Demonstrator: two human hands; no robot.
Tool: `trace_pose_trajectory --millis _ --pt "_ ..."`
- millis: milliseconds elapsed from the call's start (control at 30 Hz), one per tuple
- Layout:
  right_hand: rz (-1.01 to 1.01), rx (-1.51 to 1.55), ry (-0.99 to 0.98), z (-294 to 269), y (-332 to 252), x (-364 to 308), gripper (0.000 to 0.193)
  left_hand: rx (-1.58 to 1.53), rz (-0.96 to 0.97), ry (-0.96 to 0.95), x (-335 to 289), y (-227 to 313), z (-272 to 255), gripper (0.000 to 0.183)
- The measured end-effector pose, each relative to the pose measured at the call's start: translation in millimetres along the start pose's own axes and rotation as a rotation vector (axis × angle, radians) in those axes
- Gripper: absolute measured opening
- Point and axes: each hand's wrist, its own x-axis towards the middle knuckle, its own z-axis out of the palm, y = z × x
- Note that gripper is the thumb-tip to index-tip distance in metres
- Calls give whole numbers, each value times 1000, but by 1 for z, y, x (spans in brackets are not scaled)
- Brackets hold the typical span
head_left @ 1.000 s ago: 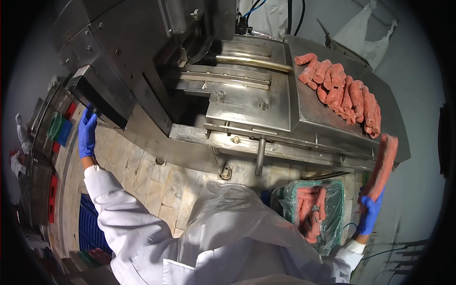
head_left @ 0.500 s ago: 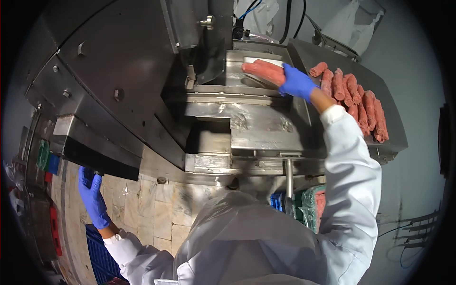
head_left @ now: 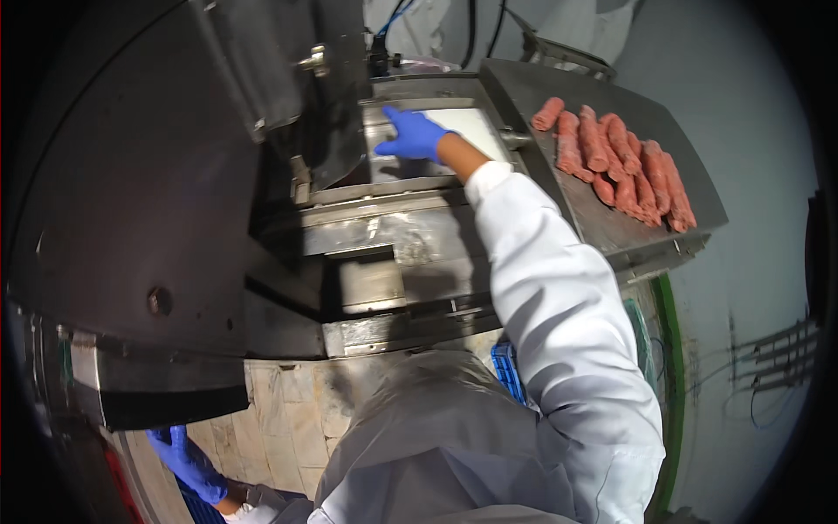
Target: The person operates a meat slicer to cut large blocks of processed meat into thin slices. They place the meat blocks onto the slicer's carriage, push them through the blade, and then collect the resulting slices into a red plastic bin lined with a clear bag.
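My right hand (head_left: 412, 137), in a blue glove, reaches over the metal loading bed (head_left: 436, 93) of a large steel machine. Its fingers are spread and hold nothing. A white plate (head_left: 471, 131) lies in the bed beside the wrist. On the steel side tray (head_left: 602, 96) to the right, several long reddish rolls of what looks like frozen meat (head_left: 615, 144) lie heaped. My gloved left hand (head_left: 190, 465) is at the lower left, fingers stretched up to the lower edge of a dark box (head_left: 175, 397) on the machine; the fingertips are partly hidden.
A tilted metal flap (head_left: 327, 140) stands left of my right hand. Nearer me is a square opening (head_left: 371, 279) in the machine's front. A blue crate (head_left: 506, 371) stands on the floor beside my right arm. Cables (head_left: 471, 35) hang at the back.
My right hand has moved left and let go of the meat roll, which no longer shows on the bed. The view has shifted, and my left hand stays by the dark box.
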Motion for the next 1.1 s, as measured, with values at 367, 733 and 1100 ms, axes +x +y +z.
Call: trace_pose_trajectory --millis 367,733,1100 --pt "749 -91 379 -249 206 -270 86 -30 44 -69 20 -26 -6 55" --pt "739 -331 383 -241 293 -218 48 -8 58 -72 20 -16 3 58" --pt "524 -693 50 -158 156 -209 74 -131 46 -99 15 -16 4 54"
